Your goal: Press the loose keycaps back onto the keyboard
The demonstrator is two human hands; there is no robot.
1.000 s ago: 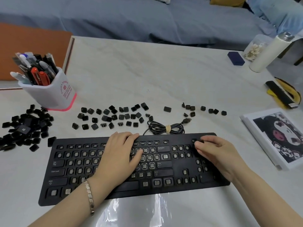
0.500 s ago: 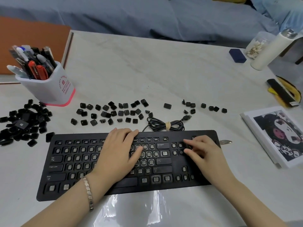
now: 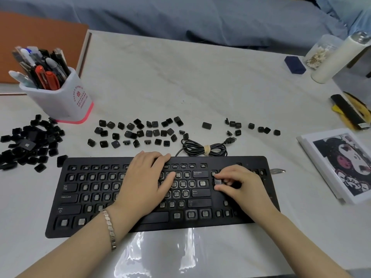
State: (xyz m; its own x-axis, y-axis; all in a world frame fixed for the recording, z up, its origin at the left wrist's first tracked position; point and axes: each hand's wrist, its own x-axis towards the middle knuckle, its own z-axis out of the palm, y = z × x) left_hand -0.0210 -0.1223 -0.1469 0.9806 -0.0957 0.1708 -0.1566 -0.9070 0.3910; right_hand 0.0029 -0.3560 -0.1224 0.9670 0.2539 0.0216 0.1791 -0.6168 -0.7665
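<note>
One keyboard (image 3: 66, 198) lies on the surface (image 3: 180, 87), long axis running left to right beneath both hands, legends facing the person. The left hand (image 3: 144, 181) rests flat mid-board, fingers relaxed. The right hand (image 3: 241, 187) pinches one keycap (image 3: 217, 181) at its fingertips. Loose keycaps (image 3: 149, 133) lie beyond both hands, too many to count.

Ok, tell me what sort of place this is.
Likely a home room, not a workshop: a pale table stands beside a blue-covered sofa or bed, with a pen holder and a white bottle on it.

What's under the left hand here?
The left hand lies flat on the keyboard, over its middle rows. Bare key sockets show around it; whether the covered ones are capped cannot be seen.
</note>
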